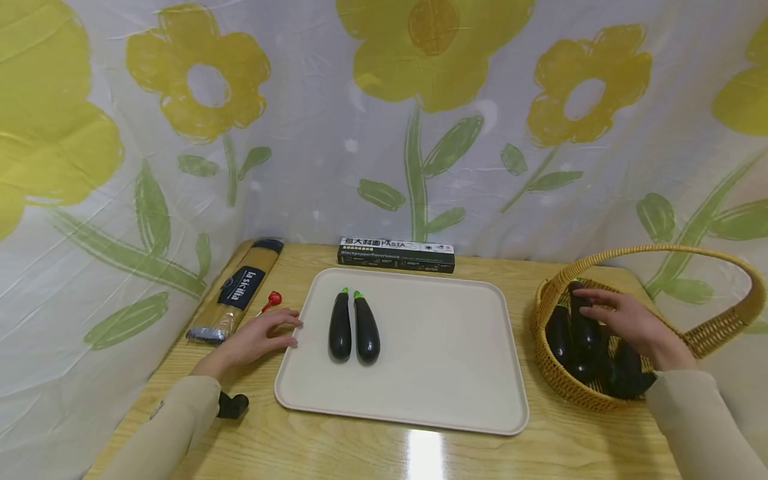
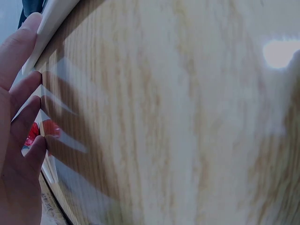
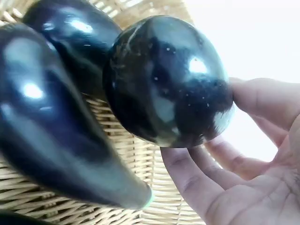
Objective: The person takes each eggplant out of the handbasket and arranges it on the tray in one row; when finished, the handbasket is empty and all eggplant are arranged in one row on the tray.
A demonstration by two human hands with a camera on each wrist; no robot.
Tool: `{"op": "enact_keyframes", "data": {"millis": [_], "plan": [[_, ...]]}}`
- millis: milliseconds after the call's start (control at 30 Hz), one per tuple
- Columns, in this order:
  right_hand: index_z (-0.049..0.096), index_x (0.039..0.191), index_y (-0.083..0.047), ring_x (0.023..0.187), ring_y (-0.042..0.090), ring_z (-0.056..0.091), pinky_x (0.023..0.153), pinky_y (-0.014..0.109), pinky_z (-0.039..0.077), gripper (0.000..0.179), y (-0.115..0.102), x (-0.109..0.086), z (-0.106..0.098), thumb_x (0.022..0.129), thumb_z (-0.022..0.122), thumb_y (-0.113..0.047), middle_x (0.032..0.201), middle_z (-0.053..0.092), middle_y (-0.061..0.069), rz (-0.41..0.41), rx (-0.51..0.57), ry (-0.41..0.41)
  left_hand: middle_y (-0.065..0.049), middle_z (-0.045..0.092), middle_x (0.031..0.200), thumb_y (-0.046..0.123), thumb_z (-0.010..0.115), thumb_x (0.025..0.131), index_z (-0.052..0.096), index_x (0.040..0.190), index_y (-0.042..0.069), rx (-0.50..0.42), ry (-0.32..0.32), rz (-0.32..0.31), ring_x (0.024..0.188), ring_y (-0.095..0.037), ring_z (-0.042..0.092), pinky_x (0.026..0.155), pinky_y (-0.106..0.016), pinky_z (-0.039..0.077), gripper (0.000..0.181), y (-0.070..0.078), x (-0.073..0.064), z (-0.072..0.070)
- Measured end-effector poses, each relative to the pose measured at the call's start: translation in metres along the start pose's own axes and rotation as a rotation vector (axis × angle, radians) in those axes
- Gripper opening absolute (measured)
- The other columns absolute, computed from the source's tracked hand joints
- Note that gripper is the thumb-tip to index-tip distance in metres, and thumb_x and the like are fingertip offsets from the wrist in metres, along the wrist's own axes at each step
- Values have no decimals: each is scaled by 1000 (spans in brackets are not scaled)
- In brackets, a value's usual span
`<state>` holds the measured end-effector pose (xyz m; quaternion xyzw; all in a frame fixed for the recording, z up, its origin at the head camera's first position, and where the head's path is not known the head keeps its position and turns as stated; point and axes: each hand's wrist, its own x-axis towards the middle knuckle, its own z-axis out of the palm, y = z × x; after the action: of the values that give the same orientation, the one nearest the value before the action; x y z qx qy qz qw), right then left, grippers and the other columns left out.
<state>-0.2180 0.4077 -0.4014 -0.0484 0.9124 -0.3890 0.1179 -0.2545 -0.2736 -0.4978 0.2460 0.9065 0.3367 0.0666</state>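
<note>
My right hand [image 1: 630, 323] reaches into the wicker basket [image 1: 555, 380] and grips a dark purple eggplant [image 3: 168, 89] between thumb and fingers. That eggplant stands tilted with its round end towards the right wrist camera. More eggplants [image 3: 61, 126] lie under and beside it in the basket. My left hand [image 1: 258, 340] rests at the left rim of the beige tray [image 1: 444, 353], its fingers loosely extended with the thumb at the rim in the left wrist view. On the tray's left side, two eggplants [image 1: 340, 327] lie side by side, green stems pointing away from me.
A pasta packet [image 1: 240, 290] and a red lollipop-like item [image 1: 273, 299] lie left of the tray. A black pasta box [image 1: 396, 256] sits behind it, against the flowered curtain [image 1: 312, 187]. The basket's handle [image 1: 660, 249] arches over my right hand.
</note>
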Motion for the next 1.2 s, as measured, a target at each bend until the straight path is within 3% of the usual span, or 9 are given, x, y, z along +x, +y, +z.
{"op": "enact_keyframes", "data": {"millis": [133,300,467,567,700,800,1000,1133,1200], "plan": [[41,145,2,127,55,38,92,64,43,54,-8,-13,4,104,49,-32,147,32,35,-42,-82,12,-17,49,143,33,71,90,67,120,15,2,-2,-1,137,-42,37,110,-61,27,35,1,0,0],[41,147,-3,126,58,37,88,66,42,58,-23,-29,10,103,49,-39,148,32,34,-20,-131,40,-17,50,143,33,71,90,67,120,16,-1,-1,-2,136,-42,38,110,-61,27,34,1,0,1],[42,147,-6,121,56,45,83,58,49,61,-38,-48,17,99,55,-42,145,38,33,-16,-148,62,-17,50,143,31,71,90,67,119,16,-3,1,1,136,-42,38,110,-61,28,33,1,1,1],[46,144,-6,115,51,54,76,43,53,57,-46,-61,22,98,59,-38,139,45,31,-48,-182,82,-17,50,143,30,71,90,67,119,16,1,2,3,136,-41,38,110,-61,28,32,1,2,0],[48,143,-8,104,30,59,66,27,47,54,-55,-79,27,98,60,-36,123,54,22,-54,-190,92,-17,50,143,31,71,90,67,119,16,4,2,0,136,-41,39,110,-61,28,33,1,2,0],[47,144,-11,95,15,53,61,26,42,52,-59,-90,32,99,58,-35,109,53,13,-39,-166,74,-17,50,143,32,71,90,67,120,16,2,5,1,136,-41,39,110,-61,28,33,1,2,1],[49,142,-14,122,30,53,74,18,50,45,-60,-107,41,100,57,-29,135,46,16,-51,-115,11,-17,50,143,32,71,91,67,120,16,4,5,5,136,-41,39,110,-61,28,34,1,2,1],[52,140,-18,117,-2,48,78,17,49,41,-59,-111,49,100,57,-27,132,49,6,-100,-89,-36,-17,50,143,34,70,90,67,120,17,9,6,5,135,-41,39,110,-61,28,34,-1,0,1],[53,139,-20,108,-9,46,78,18,49,39,-59,-111,56,100,58,-24,132,51,1,-146,-57,-64,-17,50,143,34,70,90,67,120,16,7,7,4,135,-41,39,110,-61,28,34,-1,0,0]]}}
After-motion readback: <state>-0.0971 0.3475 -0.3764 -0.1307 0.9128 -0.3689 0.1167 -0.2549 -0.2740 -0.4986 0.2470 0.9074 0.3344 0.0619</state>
